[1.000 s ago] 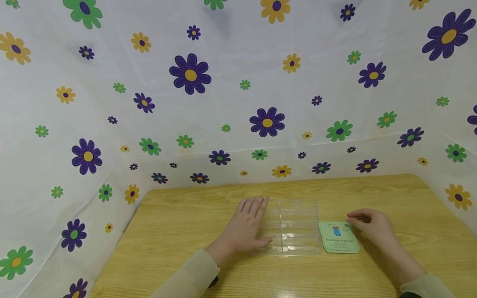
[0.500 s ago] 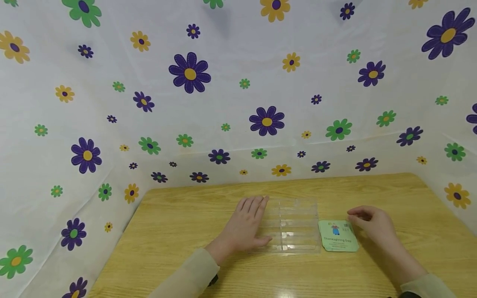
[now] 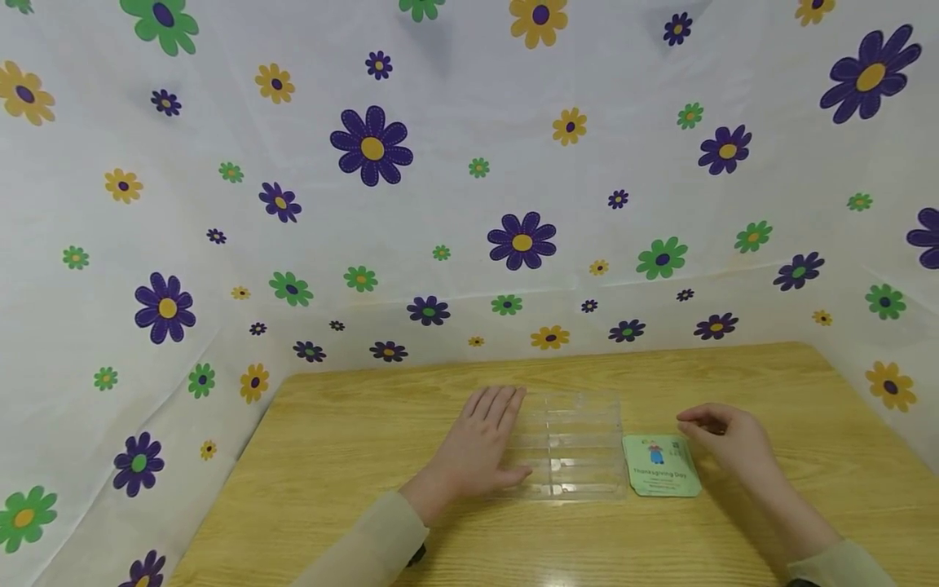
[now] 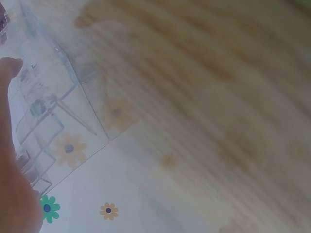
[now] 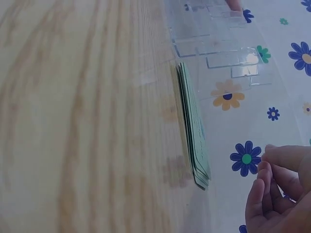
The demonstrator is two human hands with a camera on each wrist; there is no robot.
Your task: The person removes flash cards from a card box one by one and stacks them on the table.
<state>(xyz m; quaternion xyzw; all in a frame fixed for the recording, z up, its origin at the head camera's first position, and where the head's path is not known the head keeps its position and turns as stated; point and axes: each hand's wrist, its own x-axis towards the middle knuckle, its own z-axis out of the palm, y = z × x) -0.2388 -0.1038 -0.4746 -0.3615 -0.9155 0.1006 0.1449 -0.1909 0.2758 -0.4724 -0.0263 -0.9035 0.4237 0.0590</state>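
A clear plastic rack with several stepped compartments (image 3: pixel 584 448) lies on the table. My left hand (image 3: pixel 480 444) rests over its left half with straight fingers, hiding that part; in the left wrist view only the hand's edge and thumb (image 4: pixel 12 65) show beside the rack. To the right of the rack lies a stack of pale green cards (image 3: pixel 663 473), the top one printed "Thanksgiving Day" with a small figure. My right hand (image 3: pixel 734 444) hovers near the stack's upper right corner. Its fingers are loosely bent, thumb tip close to the forefinger, nothing between them.
The wooden table (image 3: pixel 330 489) carries the rack and the cards. A white cloth with printed flowers (image 3: pixel 440 204) hangs behind the table and along both sides.
My right fingertips have lifted slightly from the cards' upper right corner. The left hand stays on the rack, and the head view has shifted a little.
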